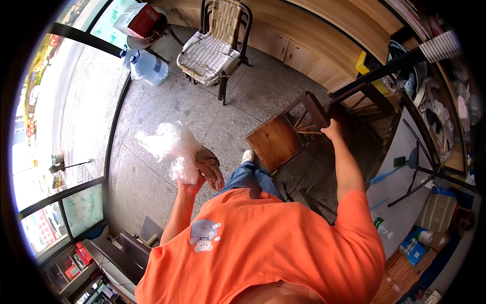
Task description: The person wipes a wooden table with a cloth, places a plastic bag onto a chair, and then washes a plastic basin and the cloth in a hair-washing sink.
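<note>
My left hand (191, 184) grips a crumpled clear plastic bag (172, 146) together with a folded brown cloth (210, 167), out over the floor to my left. On the other side, my right hand (332, 130) is closed on the backrest of a wooden chair (274, 141). The chair has a flat brown seat and a back with fanned spindles, and it stands to the right of my foot. Close behind that hand is the back of a second dark wooden chair (366, 99).
Ahead stands a woven wicker chair (212, 53). Large water bottles (150, 66) and a stool (142, 42) bearing a red box (138, 19) are by the glass front. A white table (402, 159) at right holds a blue-handled brush (387, 174) and a plastic bottle (381, 225).
</note>
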{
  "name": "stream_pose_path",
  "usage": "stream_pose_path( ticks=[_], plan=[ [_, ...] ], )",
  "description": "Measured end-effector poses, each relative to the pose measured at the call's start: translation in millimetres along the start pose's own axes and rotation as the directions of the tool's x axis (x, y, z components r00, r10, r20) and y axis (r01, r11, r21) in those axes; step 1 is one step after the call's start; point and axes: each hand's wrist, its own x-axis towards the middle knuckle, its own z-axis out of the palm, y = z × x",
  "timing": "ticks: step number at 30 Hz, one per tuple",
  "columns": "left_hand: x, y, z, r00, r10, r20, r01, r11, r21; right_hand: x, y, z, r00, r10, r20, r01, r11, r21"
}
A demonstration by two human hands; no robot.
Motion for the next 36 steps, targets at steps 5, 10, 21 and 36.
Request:
stream_pose_path(
  ticks=[5,10,21,36],
  plan=[
    [36.1,0.1,-29.7,0.993,-0.043,-0.110,0.032,0.994,-0.101,-13.4,-51.8,-14.4,0.968,-0.243,-0.053,0.244,0.970,0.015],
    [87.9,26.9,-15.1,0.997,-0.073,-0.039,0.067,0.987,-0.143,23.6,-99.0,-38.7,0.984,-0.173,-0.040,0.172,0.985,-0.022],
    [180.4,174.0,21.8,0.989,-0.001,-0.147,0.002,1.000,0.010,92.4,-203.8,-60.7,0.985,-0.164,0.058,0.161,0.986,0.045],
    [194.0,211.8,1.2,0.972,0.017,-0.234,-0.040,0.995,-0.095,167.1,-203.6,-105.6,0.963,-0.264,0.060,0.270,0.941,-0.203]
  ],
)
